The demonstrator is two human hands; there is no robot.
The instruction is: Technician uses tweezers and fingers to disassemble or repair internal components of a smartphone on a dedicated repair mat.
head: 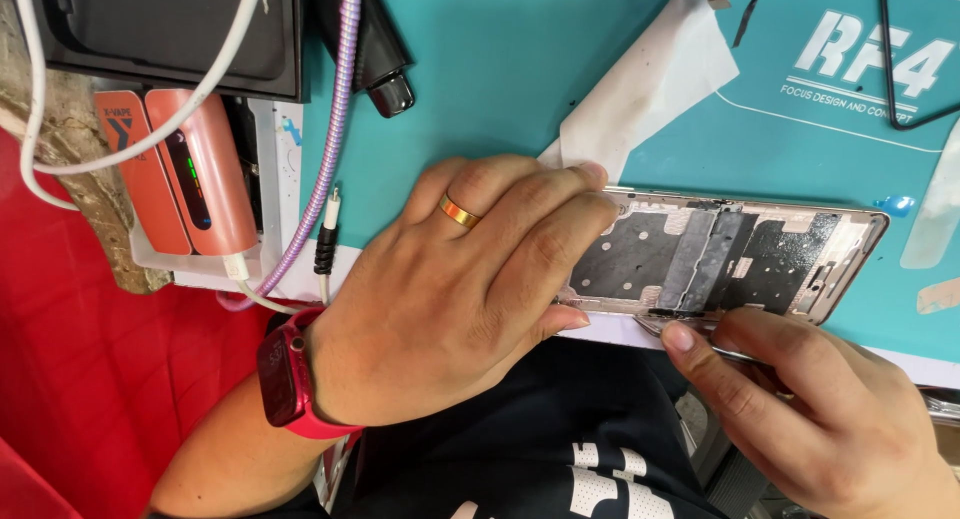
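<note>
An opened phone frame (760,254), metal-edged with dark inner plates, lies on a teal work mat (500,89). My left hand (470,289), with a gold ring and a red wristwatch, grips the frame's left end, fingers over its top edge and thumb under it. My right hand (810,409) pinches a thin metal tool (690,331) whose tip meets the frame's lower edge near the middle.
A white sheet (655,74) lies under the frame's upper left. An orange power bank (195,169) with white and purple braided cables (335,129) sits at left. A black handle (375,54) lies above, a black wire (895,69) at top right.
</note>
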